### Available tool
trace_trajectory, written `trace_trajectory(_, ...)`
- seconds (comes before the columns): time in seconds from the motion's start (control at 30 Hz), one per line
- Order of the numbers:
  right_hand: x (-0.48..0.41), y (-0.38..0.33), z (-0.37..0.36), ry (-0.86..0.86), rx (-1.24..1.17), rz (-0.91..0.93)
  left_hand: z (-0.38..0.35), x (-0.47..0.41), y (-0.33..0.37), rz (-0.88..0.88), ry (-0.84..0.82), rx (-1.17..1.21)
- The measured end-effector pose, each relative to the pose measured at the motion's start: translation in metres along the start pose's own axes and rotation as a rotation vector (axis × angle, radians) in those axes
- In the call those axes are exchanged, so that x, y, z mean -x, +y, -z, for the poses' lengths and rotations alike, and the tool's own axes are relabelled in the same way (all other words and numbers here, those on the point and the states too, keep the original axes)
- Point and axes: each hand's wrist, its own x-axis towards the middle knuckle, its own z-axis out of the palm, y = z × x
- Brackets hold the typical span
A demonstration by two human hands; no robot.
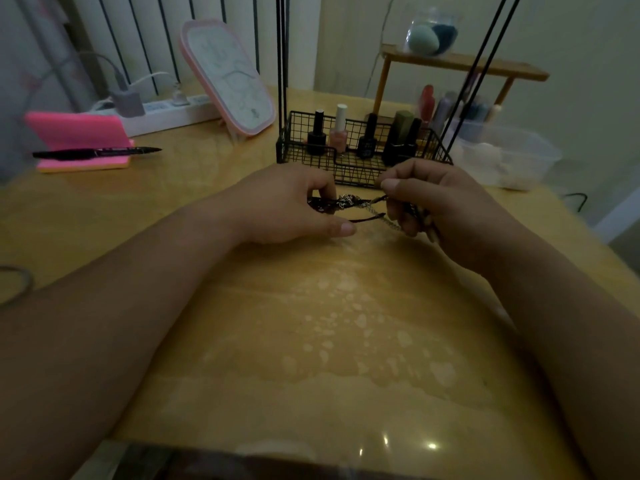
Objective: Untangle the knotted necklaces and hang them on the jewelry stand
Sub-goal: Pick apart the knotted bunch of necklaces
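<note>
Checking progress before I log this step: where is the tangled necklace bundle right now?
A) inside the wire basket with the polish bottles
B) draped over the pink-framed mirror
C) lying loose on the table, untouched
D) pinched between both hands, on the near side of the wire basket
D: the left hand and the right hand each pinch the tangled necklaces, which stretch between them just short of the wire basket.

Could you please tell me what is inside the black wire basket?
The basket holds upright nail polish bottles: several dark ones and a pink one with a white cap. The right hand covers part of its front, hiding anything there.
</note>
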Motion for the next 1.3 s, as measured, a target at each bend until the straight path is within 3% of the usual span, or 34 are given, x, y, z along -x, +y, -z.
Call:
trace_trajectory(0.47,0.000,0.003,0.000,-0.040,0.049,-0.011,-0.004,-0.003,-0.008,-0.075,0.039,0.030)
trace_trajectory(0.73,0.001,0.003,0.001,-0.018,0.197,-0.017,0.004,-0.002,-0.006,0.029,0.081,0.800)
trace_trajectory(0.83,0.001,0.004,0.000,-0.046,0.282,0.020,0.003,-0.004,-0.007,0.047,0.059,0.937)
trace_trajectory(1.13,0.002,0.006,-0.027,-0.128,0.602,0.187,-0.005,-0.006,0.003,-0.032,0.048,1.043)
trace_trajectory(1.3,0.000,0.009,-0.023,-0.026,0.505,0.223,-0.001,-0.002,0.000,-0.027,0.119,0.725)
